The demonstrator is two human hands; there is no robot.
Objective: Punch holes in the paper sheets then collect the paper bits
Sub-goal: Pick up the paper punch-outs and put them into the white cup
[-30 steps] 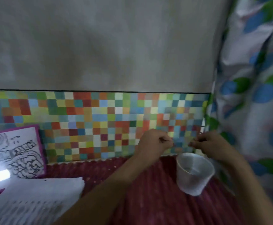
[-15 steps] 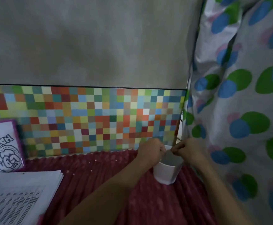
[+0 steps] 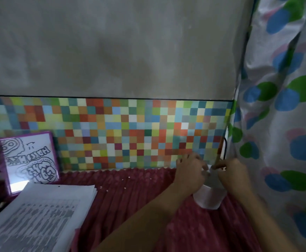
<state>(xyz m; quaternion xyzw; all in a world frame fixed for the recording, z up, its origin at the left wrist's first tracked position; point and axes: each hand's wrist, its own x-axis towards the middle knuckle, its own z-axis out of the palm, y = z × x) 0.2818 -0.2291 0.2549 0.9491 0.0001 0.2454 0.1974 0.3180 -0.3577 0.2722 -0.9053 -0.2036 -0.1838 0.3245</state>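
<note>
Head view: left hand (image 3: 190, 170) and right hand (image 3: 234, 176) curled their fingertips at the white cup (image 3: 210, 198) rim, having dropped onto it since a second earlier. Whether they pinched anything was unclear, and the cup's inside was hidden. Paper bits (image 3: 129, 177) dotted the red cloth (image 3: 139, 206) beside the paper sheets (image 3: 39, 215).

Both bare forearms reach forward from the lower edge and converge toward the right. The left hand (image 3: 190, 170) shows its back, fingers curled downward. The right hand (image 3: 235, 174) sits just beside it, thumb and forefinger drawn together toward the left fingertips. Whether either hand pinches anything is unclear.
</note>
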